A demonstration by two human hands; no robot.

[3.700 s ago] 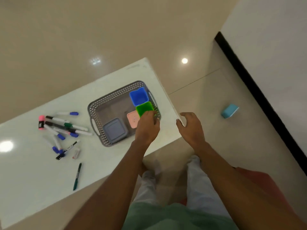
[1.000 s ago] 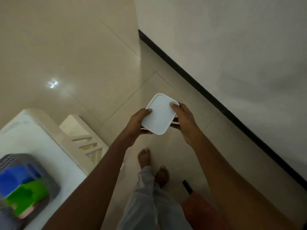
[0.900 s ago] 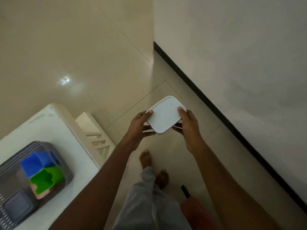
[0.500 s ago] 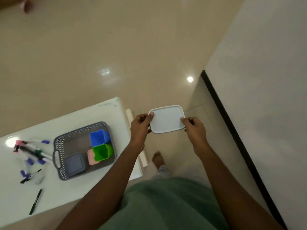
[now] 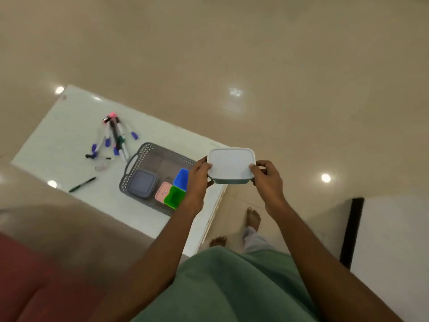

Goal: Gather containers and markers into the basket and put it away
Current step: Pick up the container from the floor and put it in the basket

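I hold a pale blue lidded container (image 5: 230,165) in the air over the table's right end. My left hand (image 5: 198,176) grips its left side and my right hand (image 5: 267,176) grips its right side. Just left of it the grey perforated basket (image 5: 148,151) sits on the white table (image 5: 69,126). Inside the basket lie a grey lidded container (image 5: 142,186), a pink container (image 5: 162,191), a green cup (image 5: 174,196) and a blue cup (image 5: 181,179). Several markers (image 5: 113,138) lie in a loose pile left of the basket. A dark green pen (image 5: 82,184) lies apart near the table's front edge.
A red cushioned seat (image 5: 34,287) fills the lower left corner. My bare feet (image 5: 253,217) stand on the beige tiled floor to the right of the table. A white wall with a black skirting (image 5: 350,231) rises at the lower right.
I picked the pale blue container up off the floor and turned back. It has now moved from beside the table to over its right end, close to the basket.
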